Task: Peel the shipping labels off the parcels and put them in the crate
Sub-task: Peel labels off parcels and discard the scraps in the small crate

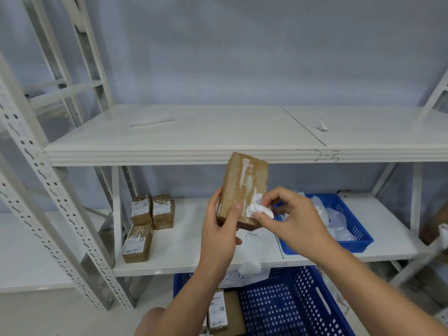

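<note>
- Left hand [221,229], frame ctr: clamped round brown parcel [244,187], held upright.
- Right hand [294,220]: pinching crumpled label [259,210] at parcel's lower edge.
- Small blue bin [356,241], right: peeled labels inside.
- Large blue crate [295,309], bottom: labelled parcels inside.

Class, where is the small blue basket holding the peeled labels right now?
The small blue basket sits on the lower shelf, right of centre in the head view, just behind the right hand.

The left hand [219,229] hides the brown parcel's [244,187] lower left corner, its label print blurs, and the bottom edge crops the lower crate [291,309].
</note>
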